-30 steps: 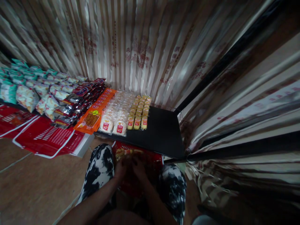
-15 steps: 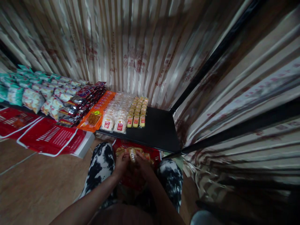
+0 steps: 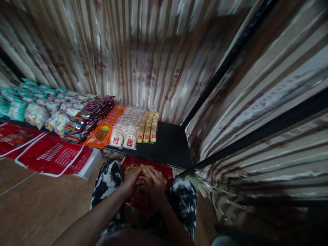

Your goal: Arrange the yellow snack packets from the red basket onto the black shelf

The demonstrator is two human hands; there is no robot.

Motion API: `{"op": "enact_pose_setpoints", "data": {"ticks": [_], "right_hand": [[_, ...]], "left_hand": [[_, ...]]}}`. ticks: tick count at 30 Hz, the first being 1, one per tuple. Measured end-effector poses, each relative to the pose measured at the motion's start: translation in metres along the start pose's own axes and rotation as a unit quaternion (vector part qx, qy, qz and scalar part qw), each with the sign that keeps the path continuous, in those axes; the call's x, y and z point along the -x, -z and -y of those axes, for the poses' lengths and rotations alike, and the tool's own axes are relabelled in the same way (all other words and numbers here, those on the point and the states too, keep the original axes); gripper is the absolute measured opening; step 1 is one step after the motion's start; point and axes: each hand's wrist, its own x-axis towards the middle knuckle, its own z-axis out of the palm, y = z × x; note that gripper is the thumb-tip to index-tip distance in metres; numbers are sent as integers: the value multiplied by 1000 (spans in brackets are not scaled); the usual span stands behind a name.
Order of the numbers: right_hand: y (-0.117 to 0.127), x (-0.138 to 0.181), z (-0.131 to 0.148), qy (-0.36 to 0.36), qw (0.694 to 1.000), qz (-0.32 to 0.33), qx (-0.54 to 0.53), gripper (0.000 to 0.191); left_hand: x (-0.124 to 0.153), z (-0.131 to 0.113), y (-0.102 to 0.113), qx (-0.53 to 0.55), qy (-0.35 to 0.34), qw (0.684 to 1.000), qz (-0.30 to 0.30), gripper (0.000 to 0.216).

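Note:
Both hands meet between my knees over a red bag [image 3: 167, 171] that holds several yellow wrapped snack packets [image 3: 129, 168]. My left hand [image 3: 132, 178] is closed on a yellow snack packet [image 3: 146, 172], its fingertips touching my right hand. From the other side my right hand [image 3: 155, 184] curls around the same packet, hiding much of it. Just ahead, rows of matching yellow snack packets [image 3: 146, 136] stand on the black shelf [image 3: 170, 143]. To their left lie clear-wrapped round white crackers [image 3: 123, 136].
An orange snack bag [image 3: 104, 131], dark red foil packets [image 3: 89, 118], white patterned bags [image 3: 37, 111] and green bags [image 3: 17, 109] line the shelf leftward. Red gift bags [image 3: 52, 152] lie below it. Black poles [image 3: 217, 85] and a striped curtain [image 3: 153, 51] bound the right and back.
My hands have come closer together, and the right has turned over the packet, covering more of it. The whole view has shifted slightly, with the shelf now a little lower.

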Motion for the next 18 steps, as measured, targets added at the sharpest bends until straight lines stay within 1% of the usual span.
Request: {"op": "enact_pose_setpoints", "data": {"ticks": [1, 3, 5, 6, 8, 10, 11, 13, 15, 16, 18], "right_hand": [[0, 2, 3, 20, 999, -3, 25, 37], [0, 4, 7, 41, 998, 1, 39, 36], [-1, 4, 7, 29, 999, -6, 18, 38], [-2, 4, 6, 6, 1000, -17, -9, 41], [-2, 2, 4, -69, 992, -40, -99, 49], [-1, 0, 2, -146, 964, -39, -218, 52], [0, -1, 2, -171, 947, -27, -271, 51], [4, -3, 2, -187, 921, 1, -342, 46], [10, -5, 3, -190, 911, -7, -365, 42], [13, -6, 3, -192, 910, -20, -366, 41], [21, -8, 2, -199, 909, -50, -362, 42]], "left_hand": [[-1, 1, 0, 8, -10, 1000, 2, 37], [-5, 2, 1, 25, -27, 999, -16, 33], [-8, 3, 2, 38, -34, 998, -32, 29], [-9, 3, 2, 44, -38, 998, -33, 27], [-11, 1, 1, 58, -49, 996, -35, 23], [-13, -3, -2, 69, -58, 995, -37, 19], [-13, -7, -5, 62, -56, 996, -34, 19], [-10, -17, -11, 2, -53, 998, -44, 20], [0, -28, -18, -97, -103, 986, -91, 26], [7, -32, -21, -143, -158, 970, -118, 30], [22, -35, -23, -187, -248, 949, -62, 34]]}}
